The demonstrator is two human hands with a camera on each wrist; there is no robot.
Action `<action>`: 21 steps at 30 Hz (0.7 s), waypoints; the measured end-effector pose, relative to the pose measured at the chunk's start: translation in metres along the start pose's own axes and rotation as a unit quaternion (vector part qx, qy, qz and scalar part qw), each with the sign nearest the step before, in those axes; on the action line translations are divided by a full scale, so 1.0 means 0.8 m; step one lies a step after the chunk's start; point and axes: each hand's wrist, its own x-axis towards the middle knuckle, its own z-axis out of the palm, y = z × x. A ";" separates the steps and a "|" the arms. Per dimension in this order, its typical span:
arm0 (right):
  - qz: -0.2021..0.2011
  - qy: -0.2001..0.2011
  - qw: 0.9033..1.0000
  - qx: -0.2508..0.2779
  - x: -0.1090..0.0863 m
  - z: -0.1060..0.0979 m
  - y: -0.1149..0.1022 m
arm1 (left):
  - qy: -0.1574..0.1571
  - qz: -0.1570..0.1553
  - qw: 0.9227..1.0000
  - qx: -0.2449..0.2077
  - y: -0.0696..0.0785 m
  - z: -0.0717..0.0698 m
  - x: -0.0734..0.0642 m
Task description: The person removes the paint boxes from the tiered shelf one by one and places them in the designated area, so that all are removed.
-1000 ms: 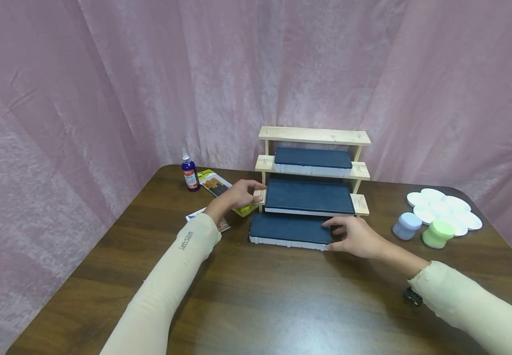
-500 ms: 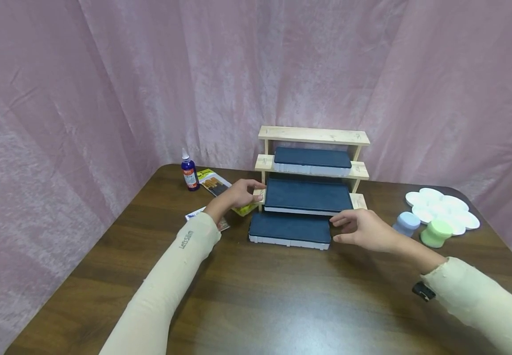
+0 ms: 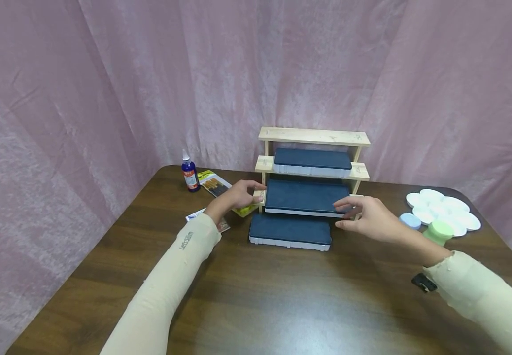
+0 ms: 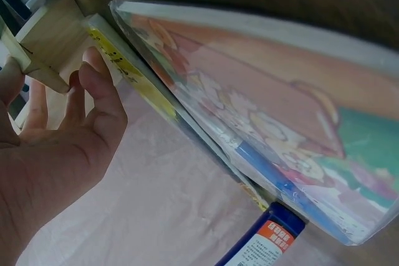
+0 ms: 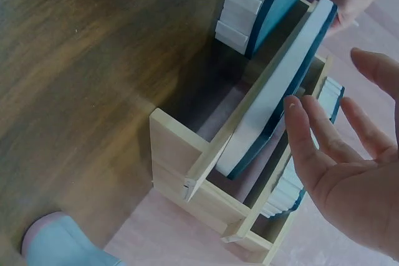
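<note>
A stepped wooden rack [image 3: 313,134] stands at the back of the table. My left hand [image 3: 240,194] pinches the left end of its lowest step; in the left wrist view the thumb and fingers close around the wood. On that step lies a flat dark-blue-lidded box [image 3: 304,193], and a similar box [image 3: 312,158] sits one step higher. A third lidded box [image 3: 289,229] rests on the table before the rack, its white side facing me. My right hand [image 3: 371,219], fingers spread and holding nothing, hovers by the right end of the lowest step; its fingers overlap the box there.
Left of the rack are a blue bottle [image 3: 190,175], a pack of brushes [image 3: 213,184] and a printed packet [image 4: 249,104]. To the right stand a blue cup [image 3: 410,220] and a green one [image 3: 438,231], before a white flower-shaped palette [image 3: 442,207]. A pink curtain [image 3: 220,74] hangs behind.
My right hand has let go of the front box's right end and risen up and rightward toward the rack's lowest step. The left hand has stayed in place.
</note>
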 end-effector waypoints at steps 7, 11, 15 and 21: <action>-0.007 0.042 0.999 -0.013 0.008 0.000 -0.004 | -0.001 -0.002 1.000 -0.006 -0.001 0.000 -0.001; -0.008 0.074 0.997 -0.014 0.012 0.000 -0.006 | 0.002 0.003 1.000 -0.004 -0.003 0.000 0.000; -0.008 0.109 0.994 -0.021 0.016 0.000 -0.006 | 0.002 0.007 1.000 -0.004 -0.003 0.001 -0.001; 0.002 0.148 0.989 -0.028 0.023 -0.003 -0.003 | -0.001 0.007 1.000 -0.012 -0.004 0.002 -0.002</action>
